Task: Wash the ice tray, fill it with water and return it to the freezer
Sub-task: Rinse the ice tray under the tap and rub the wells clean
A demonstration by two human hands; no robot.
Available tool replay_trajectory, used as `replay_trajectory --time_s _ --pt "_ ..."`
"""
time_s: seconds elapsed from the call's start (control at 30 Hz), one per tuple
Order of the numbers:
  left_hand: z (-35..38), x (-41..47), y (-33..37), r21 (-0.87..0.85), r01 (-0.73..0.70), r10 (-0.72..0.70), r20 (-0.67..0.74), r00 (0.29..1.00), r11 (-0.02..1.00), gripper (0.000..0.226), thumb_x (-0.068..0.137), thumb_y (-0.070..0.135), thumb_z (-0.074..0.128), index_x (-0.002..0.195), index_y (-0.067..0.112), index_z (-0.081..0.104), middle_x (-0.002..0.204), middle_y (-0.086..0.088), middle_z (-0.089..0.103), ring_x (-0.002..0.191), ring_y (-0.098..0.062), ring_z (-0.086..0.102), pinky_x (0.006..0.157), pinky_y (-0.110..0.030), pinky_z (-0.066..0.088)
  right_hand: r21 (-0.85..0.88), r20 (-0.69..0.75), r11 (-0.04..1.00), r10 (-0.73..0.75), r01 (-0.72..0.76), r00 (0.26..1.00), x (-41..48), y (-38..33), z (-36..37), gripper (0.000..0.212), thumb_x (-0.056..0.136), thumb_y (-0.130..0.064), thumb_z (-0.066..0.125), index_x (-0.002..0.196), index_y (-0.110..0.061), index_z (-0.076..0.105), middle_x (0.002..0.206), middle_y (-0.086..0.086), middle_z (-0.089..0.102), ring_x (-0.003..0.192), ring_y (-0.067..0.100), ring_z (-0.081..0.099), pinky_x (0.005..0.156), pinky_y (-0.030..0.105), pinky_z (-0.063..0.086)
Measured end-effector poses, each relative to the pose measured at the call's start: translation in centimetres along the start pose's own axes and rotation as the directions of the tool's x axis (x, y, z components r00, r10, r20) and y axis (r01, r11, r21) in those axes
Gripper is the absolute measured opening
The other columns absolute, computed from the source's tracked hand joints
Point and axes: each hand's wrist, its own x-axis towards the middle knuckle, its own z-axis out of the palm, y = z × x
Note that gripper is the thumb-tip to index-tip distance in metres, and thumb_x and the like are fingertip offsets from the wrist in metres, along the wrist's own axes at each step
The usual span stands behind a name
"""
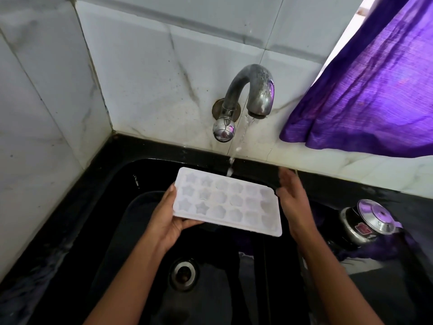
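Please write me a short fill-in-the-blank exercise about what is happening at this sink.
1. Water runs from the tap and lands at the far edge of the white ____.
2. The left hand grips the ice tray at its ____ end.
3. The right hand is open beside the tray, over the ____ sink.
4. The moulds in the tray are shaped like ____.

Missing words: ice tray; left; black; stars
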Motion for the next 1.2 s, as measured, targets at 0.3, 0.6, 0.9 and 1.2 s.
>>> replay_trajectory --time_s 0.3,0.6,0.9,1.2 --pt "-1.3 -0.9 0.5 -0.023 -0.063 0.063 -0.024 0.998 0.998 0.037 0.099 0.034 0.035 0.129 0.02 0.052 0.109 -0.007 0.069 0.089 -0.025 0.07 0.056 -0.045 0.058 -0.609 0.466 0.459 -0.453 0.647 0.76 6.6 -7.7 5.7 0.064 0.085 -0.024 0.064 0.141 -0.017 0.035 0.146 0.012 0.031 0.126 0.03 0.042 0.097 0.041 0.045" --pt "-5.1 -2.3 3.0 0.054 -0.211 0.211 -0.007 0.977 0.976 0.041 0.097 0.034 0.036 0.136 0.029 0.046 0.127 -0.004 0.061 0.104 -0.025 0.065 0.062 -0.045 0.058 -0.716 0.556 0.048 -0.563 0.696 0.611 8.5 -7.8 8.4 0.04 0.072 -0.018 0.069 0.108 -0.01 0.054 0.099 0.017 0.062 0.079 0.035 0.062 0.064 0.035 0.047" --pt "-6.1 -2.3 3.8 0.027 -0.242 0.242 -0.021 0.97 0.97 0.04 0.098 0.032 0.035 0.137 0.029 0.045 0.129 -0.003 0.059 0.102 -0.023 0.066 0.057 -0.041 0.058 -0.706 0.531 0.042 -0.628 0.707 0.569 8.2 -8.2 8.5 0.033 0.076 -0.025 0.066 0.104 -0.009 0.057 0.077 0.014 0.061 0.058 0.033 0.06 0.052 0.025 0.032" --pt "-6.4 -2.8 4.1 0.044 -0.214 0.216 -0.024 0.976 0.976 0.038 0.097 0.035 0.036 0.134 0.033 0.048 0.126 -0.001 0.062 0.099 -0.024 0.067 0.057 -0.042 0.058 -0.514 0.346 0.636 -0.46 0.575 0.818 5.7 -7.4 6.9 0.045 0.093 -0.042 0.05 0.133 -0.023 0.041 0.115 0.009 0.06 0.098 0.025 0.059 0.08 0.037 0.05"
